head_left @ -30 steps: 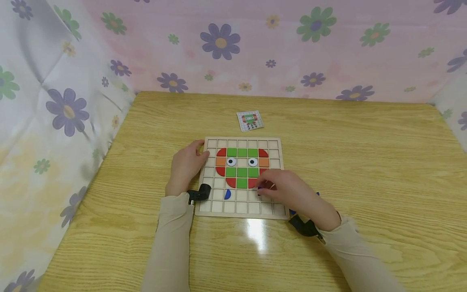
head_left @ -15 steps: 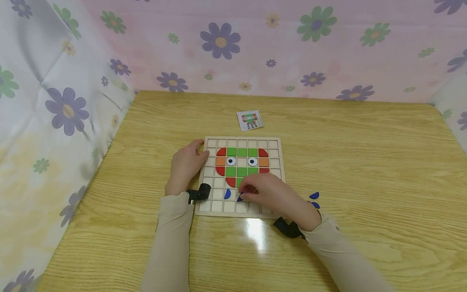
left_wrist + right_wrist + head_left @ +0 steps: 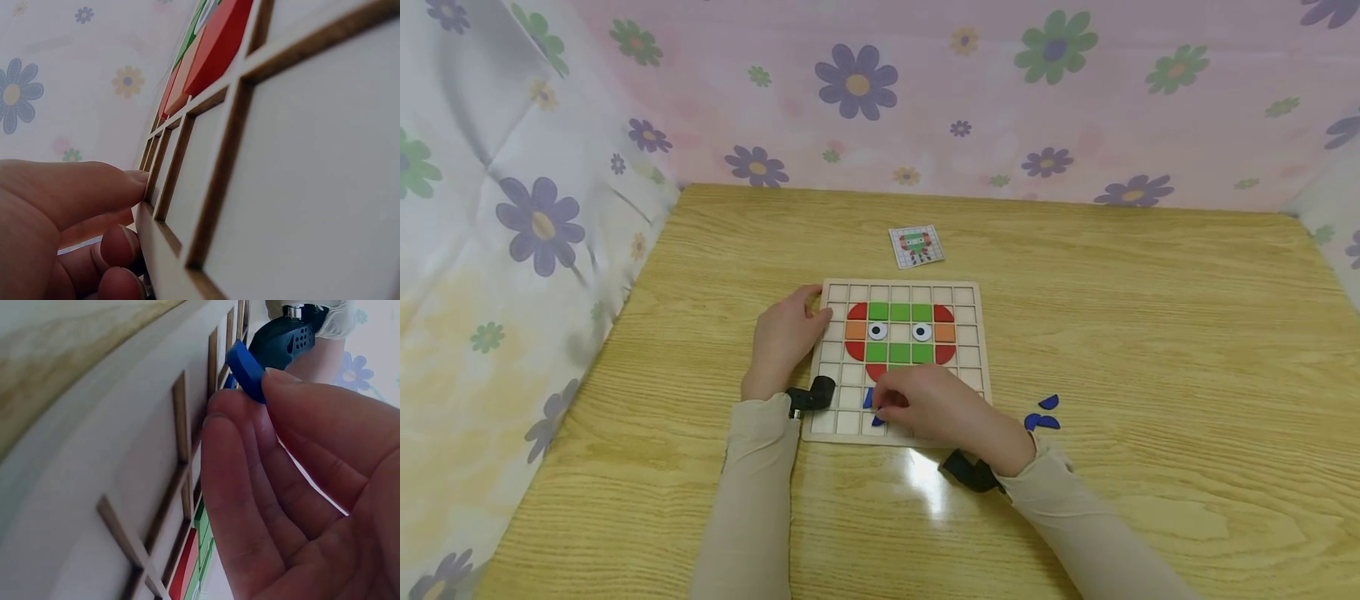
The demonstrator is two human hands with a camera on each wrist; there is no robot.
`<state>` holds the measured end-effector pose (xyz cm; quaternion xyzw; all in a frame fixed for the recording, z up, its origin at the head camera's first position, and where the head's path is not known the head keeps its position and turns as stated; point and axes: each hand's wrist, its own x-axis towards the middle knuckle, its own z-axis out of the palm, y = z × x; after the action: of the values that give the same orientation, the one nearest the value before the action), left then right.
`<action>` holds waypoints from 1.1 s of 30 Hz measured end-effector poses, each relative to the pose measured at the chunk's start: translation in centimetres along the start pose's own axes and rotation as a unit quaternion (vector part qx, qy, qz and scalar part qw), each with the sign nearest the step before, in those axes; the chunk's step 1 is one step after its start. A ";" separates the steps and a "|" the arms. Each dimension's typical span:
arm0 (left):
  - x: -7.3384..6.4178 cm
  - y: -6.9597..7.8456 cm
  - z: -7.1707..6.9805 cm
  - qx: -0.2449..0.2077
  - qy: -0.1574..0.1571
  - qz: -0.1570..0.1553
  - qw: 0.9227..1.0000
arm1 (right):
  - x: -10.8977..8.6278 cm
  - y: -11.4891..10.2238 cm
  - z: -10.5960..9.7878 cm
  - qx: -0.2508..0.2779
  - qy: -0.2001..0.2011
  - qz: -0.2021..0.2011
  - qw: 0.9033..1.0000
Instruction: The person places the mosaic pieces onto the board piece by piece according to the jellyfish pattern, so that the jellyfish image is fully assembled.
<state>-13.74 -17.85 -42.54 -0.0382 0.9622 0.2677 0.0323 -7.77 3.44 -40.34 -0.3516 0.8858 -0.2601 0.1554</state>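
Observation:
A wooden grid board [image 3: 816, 429] lies on the table, with red, green and orange tiles and two eye pieces forming a face in its cells. At its left edge my left hand [image 3: 784, 340] holds the frame, one digit on the rim and other fingers curled beside it in the left wrist view. My right hand [image 3: 936, 404] is over the lower part of the board. Between thumb and fingertips it pinches a blue half-round tile [image 3: 247, 372]. Another blue tile [image 3: 868, 397] sits in a cell just left of those fingertips, partly hidden by them.
Several loose blue half-round tiles [image 3: 1048, 402] lie on the table to the right of the board. A small picture card [image 3: 916, 247] with a similar face on a grid lies behind the board. Flowered cloth [image 3: 925, 108] hangs behind the table.
My right hand has moved left across the lower board with the blue tile, uncovering the loose tiles at the right. My left hand stays at the board's edge.

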 end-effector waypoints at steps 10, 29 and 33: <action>0.1 0.1 0.0 0.009 -0.002 -0.005 1.000 | 0.3 -0.1 1.1 0.002 0.012 -0.019 1.000; 0.1 0.0 0.0 0.010 0.000 -0.002 1.000 | 0.3 -0.7 1.4 -0.019 0.020 -0.011 1.000; 0.1 0.0 0.0 0.009 -0.001 -0.004 1.000 | 0.3 -0.7 1.4 -0.022 0.017 -0.017 0.999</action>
<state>-13.83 -17.86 -42.59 -0.0411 0.9645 0.2585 0.0347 -7.00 2.32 -41.10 -0.3650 0.8879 -0.2491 0.1280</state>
